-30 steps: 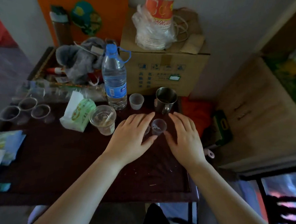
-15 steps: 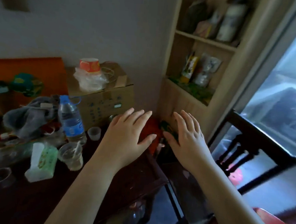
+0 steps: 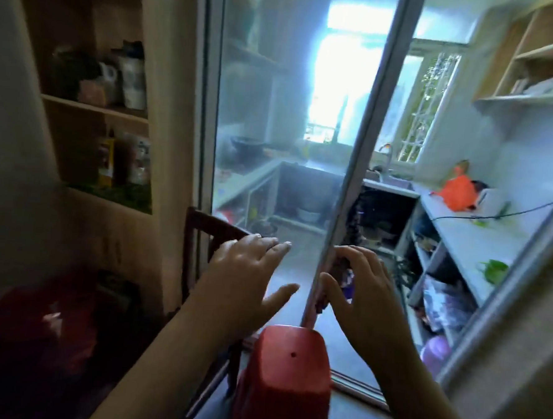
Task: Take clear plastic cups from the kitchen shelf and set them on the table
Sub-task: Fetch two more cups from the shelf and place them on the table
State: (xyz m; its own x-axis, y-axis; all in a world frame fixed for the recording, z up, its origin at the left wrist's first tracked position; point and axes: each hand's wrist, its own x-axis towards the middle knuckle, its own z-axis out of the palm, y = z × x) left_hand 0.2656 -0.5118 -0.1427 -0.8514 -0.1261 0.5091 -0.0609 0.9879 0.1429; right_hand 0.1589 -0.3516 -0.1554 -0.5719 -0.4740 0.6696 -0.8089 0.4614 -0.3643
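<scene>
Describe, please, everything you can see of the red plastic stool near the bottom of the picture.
The red stool looks like moulded plastic, with a flat, squarish seat with rounded corners and one small dark hole near its middle. Its sides flare downward and run out of the frame, so its feet are hidden. It stands upright on the floor, before the sliding door frame and right of the dark wooden chair. The left hand and right hand hover above it; neither touches it.

Two bare hands, left [image 3: 243, 280] and right [image 3: 359, 293]; one red stool [image 3: 285, 381]; one dark wooden chair [image 3: 214, 229]; one orange bag [image 3: 456, 191].
</scene>
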